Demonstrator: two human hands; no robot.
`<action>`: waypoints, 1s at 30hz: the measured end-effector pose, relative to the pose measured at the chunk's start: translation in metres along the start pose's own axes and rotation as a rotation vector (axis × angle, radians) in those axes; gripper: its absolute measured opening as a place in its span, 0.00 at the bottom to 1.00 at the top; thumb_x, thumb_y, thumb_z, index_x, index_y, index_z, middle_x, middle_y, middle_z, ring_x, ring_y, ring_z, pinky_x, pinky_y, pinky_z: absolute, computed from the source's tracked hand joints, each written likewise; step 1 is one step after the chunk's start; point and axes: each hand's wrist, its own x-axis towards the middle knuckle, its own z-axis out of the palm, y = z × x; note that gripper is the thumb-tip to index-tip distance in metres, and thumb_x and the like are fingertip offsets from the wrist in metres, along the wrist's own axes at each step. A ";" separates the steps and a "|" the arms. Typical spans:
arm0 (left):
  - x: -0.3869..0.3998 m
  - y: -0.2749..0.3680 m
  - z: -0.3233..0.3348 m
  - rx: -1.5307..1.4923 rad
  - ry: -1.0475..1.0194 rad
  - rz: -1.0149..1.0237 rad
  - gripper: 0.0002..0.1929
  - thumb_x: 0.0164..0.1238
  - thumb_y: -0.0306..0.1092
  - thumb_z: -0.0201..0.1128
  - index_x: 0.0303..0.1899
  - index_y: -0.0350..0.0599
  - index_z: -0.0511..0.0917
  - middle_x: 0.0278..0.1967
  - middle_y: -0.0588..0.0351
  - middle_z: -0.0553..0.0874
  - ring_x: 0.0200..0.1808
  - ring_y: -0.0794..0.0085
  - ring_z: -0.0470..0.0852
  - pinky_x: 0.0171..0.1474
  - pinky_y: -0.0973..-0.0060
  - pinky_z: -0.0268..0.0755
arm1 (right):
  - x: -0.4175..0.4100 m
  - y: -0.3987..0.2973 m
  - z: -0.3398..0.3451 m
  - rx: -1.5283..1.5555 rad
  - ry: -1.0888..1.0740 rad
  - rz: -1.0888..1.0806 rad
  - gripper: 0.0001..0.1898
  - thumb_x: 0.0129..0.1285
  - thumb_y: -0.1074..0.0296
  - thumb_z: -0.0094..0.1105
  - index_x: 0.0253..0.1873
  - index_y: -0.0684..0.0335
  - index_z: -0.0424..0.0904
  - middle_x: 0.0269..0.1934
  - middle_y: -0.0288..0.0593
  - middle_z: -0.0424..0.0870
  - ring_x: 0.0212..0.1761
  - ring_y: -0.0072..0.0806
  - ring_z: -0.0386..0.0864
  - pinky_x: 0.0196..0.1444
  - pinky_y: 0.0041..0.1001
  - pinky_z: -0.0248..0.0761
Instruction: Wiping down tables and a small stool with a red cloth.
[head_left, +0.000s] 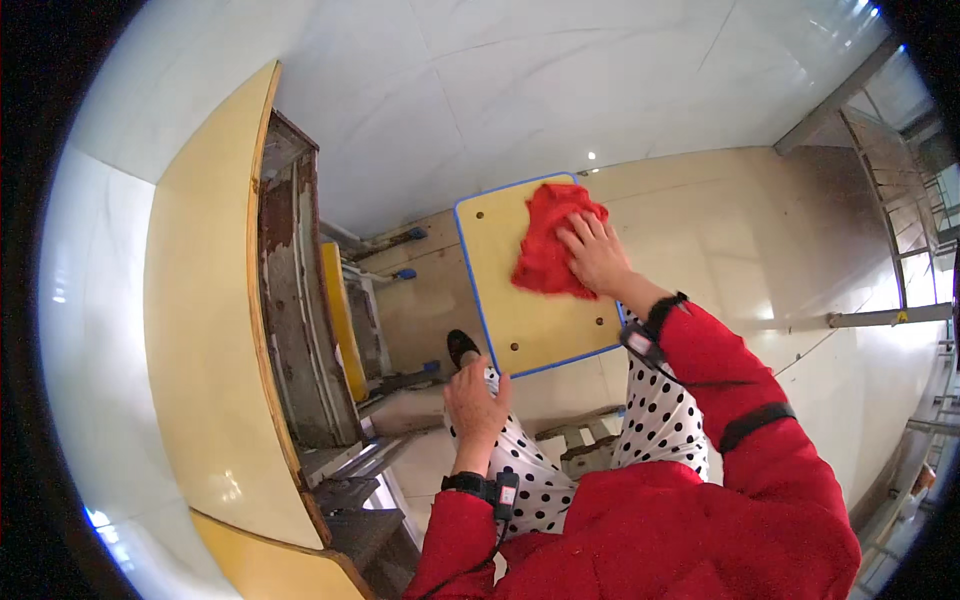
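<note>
A red cloth (551, 251) lies bunched over the right part of a yellow square stool seat (495, 285). My right hand (600, 259) presses down on the cloth with its fingers spread, holding it against the surface. The seat has blue edging, and dark round screw heads or holes show near its corners. My left hand (476, 401) is over my left knee, close to the seat's near left corner. Its thumb stands apart from its fingers, and nothing shows in it. Whether its fingertips touch the seat edge, I cannot tell.
To the left stands a school-type desk with a pale yellow top (210, 300) and a worn metal compartment (296, 300). Beneath it are a yellow panel (345, 322) and blue-capped metal legs (405, 274). A tiled wall (525, 82) rises ahead. Metal racks (892, 202) stand at right.
</note>
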 end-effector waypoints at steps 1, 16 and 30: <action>-0.001 0.001 0.000 0.001 0.029 0.008 0.21 0.57 0.44 0.62 0.49 0.45 0.73 0.42 0.49 0.80 0.48 0.57 0.76 0.49 0.59 0.64 | 0.023 -0.007 0.001 -0.008 0.007 0.086 0.27 0.56 0.57 0.56 0.62 0.53 0.66 0.65 0.50 0.61 0.67 0.49 0.56 0.63 0.45 0.56; 0.017 -0.001 0.005 -0.764 -0.023 -0.383 0.30 0.66 0.45 0.58 0.65 0.40 0.62 0.59 0.38 0.72 0.59 0.56 0.73 0.56 0.71 0.67 | -0.080 -0.011 -0.021 0.117 -0.157 -0.395 0.27 0.55 0.60 0.58 0.61 0.53 0.68 0.65 0.46 0.62 0.67 0.44 0.57 0.65 0.44 0.53; 0.024 -0.003 0.061 -0.970 -0.326 -0.507 0.37 0.69 0.56 0.43 0.70 0.39 0.47 0.67 0.48 0.58 0.69 0.60 0.56 0.67 0.67 0.51 | 0.046 -0.079 0.001 0.079 -0.024 0.144 0.32 0.58 0.42 0.53 0.65 0.47 0.64 0.67 0.52 0.58 0.68 0.52 0.52 0.63 0.48 0.51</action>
